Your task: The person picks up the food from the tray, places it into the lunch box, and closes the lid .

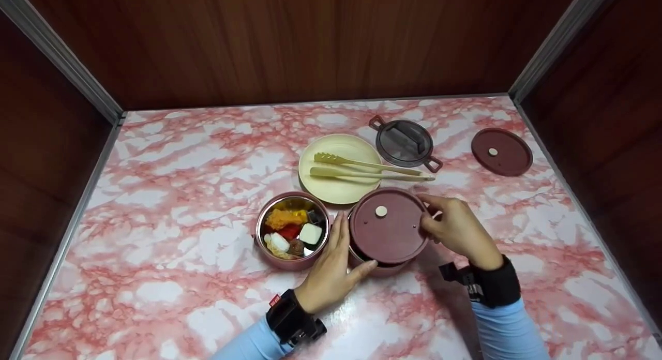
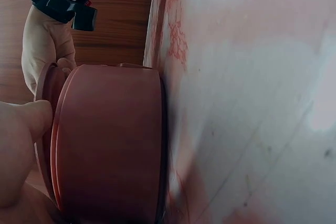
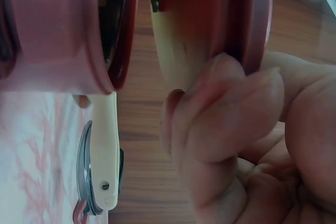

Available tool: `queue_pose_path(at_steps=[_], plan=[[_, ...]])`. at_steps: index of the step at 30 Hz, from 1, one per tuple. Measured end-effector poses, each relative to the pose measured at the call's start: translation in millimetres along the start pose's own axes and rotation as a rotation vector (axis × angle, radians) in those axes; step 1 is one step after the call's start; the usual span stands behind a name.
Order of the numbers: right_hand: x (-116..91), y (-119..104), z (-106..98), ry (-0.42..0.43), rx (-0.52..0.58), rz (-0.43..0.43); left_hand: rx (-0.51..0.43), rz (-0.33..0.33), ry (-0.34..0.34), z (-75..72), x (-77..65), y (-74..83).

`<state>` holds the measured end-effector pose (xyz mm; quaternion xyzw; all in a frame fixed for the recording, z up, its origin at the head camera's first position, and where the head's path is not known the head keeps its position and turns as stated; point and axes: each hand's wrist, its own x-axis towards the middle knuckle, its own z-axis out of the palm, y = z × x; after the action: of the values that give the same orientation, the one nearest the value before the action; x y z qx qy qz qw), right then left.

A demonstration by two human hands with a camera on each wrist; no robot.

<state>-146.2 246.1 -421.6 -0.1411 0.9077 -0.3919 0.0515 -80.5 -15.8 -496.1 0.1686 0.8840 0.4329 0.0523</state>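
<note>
A maroon lid (image 1: 385, 236) with a cream knob is over the right-hand pot (image 2: 110, 140), raised off the rim on its right side. My right hand (image 1: 457, 230) pinches the lid's right edge; the right wrist view shows a gap between the lid (image 3: 257, 19) and the pot rim (image 3: 126, 40). Along the same pot's left side lie the straight fingers of my left hand (image 1: 333, 272), its thumb at the lid's front edge. Just left of that hand stands an uncovered pot (image 1: 289, 264) with a steel inside and several colourful food pieces.
Behind the pots, a cream plate (image 1: 339, 193) carries a pasta server (image 1: 357, 162) and a second long pale utensil (image 1: 357, 175). A glass lid with two maroon handles (image 1: 398, 143) lies beside it. Another maroon lid (image 1: 509, 155) lies far right. Wooden walls (image 1: 320, 44) enclose the table.
</note>
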Motion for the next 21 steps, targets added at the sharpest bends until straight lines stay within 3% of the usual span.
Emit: queue_pose_path(at_steps=[21], plan=[[-0.9, -1.2, 6.6, -0.090, 0.012, -0.004, -0.016, 0.004, -0.003, 0.3, -1.7, 4.1]])
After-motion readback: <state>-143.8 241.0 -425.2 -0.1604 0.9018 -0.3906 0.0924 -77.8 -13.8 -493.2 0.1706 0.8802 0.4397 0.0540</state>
